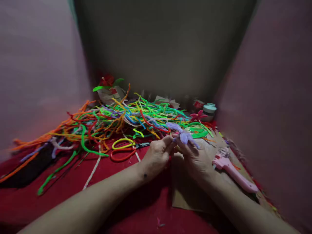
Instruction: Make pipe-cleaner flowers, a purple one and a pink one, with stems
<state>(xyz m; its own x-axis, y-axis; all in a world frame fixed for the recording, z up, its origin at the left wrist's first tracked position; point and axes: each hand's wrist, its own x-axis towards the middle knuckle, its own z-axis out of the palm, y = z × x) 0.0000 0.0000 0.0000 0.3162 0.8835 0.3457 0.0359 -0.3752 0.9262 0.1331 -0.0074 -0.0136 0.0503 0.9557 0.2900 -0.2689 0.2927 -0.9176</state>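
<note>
A lilac pipe-cleaner flower (183,134) with looped petals is held between both my hands above a sheet of brown cardboard (185,191). My left hand (157,156) pinches it from the left, fingers closed at its base. My right hand (195,157) grips it from below and the right, fingers curled round the stem. A big tangle of coloured pipe cleaners (117,122) lies just beyond my hands on the red cloth (136,211).
A pink glue gun (232,172) lies on the cardboard at right. Scissors with yellow and orange handles (124,149) rest left of my hands. A red pipe-cleaner flower (198,116), a mint-lidded jar (209,110) and a red flower in paper (108,87) stand at the back. Walls close in around.
</note>
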